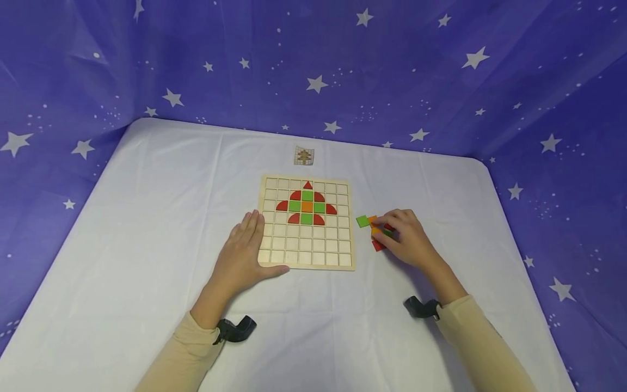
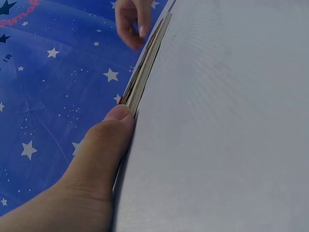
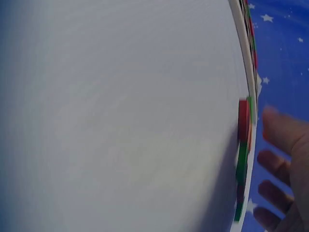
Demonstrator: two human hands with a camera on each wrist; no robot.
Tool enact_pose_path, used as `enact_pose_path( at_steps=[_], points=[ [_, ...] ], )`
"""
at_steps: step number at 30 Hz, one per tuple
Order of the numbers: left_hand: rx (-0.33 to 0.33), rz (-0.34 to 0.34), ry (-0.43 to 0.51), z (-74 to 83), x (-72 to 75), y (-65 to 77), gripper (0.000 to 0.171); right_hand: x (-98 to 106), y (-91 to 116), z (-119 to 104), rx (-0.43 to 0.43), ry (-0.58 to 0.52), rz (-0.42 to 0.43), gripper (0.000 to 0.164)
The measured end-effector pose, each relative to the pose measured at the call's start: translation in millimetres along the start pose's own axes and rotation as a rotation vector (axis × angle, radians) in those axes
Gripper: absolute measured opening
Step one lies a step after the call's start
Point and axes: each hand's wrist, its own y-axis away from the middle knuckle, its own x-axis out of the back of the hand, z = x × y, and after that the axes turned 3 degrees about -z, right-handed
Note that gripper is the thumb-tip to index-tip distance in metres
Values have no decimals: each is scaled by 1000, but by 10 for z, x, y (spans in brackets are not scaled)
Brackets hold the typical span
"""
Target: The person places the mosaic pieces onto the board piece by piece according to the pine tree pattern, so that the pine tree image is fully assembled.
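Observation:
My left hand lies along the left side of a wooden grid board, its straight fingers at the left edge and its thumb along the front edge. In the left wrist view, the thumb touches the board's side. Red, green and orange tiles form a tree-like shape around an orange square tile. Right of the board, my right hand hovers over loose tiles, thumb and fingers apart and bent. Beside its fingertips lie a green tile and a red tile; the hand partly hides others.
A small picture card with a tree pattern lies behind the board. White cloth covers the table. A purple star-patterned curtain hangs behind and beside it. Dark wrist mounts stick out from both beige sleeves.

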Motion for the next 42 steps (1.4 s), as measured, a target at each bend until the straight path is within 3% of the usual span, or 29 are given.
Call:
enact_pose_path(
  at_steps=[5,10,21,30,36,42],
  points=[
    [3,1,-3,2,5,-5,133,25,165,26,-33,-11,-30,35],
    [0,0,-4,5,9,-3,133,12,248,9,-11,-5,-35,28],
    [5,-16,1,12,19,1,134,-12,259,-35,2,-18,-17,22],
    [4,-17,-5,11,22,3,133,-38,271,-58,91,-24,-45,24],
    [-3,-6,-6,6,17,-3,133,-48,283,-62,48,-5,-31,31],
    [-1,-12,-10,6,18,2,133,-68,289,-74,22,-31,-58,26]
  ],
)
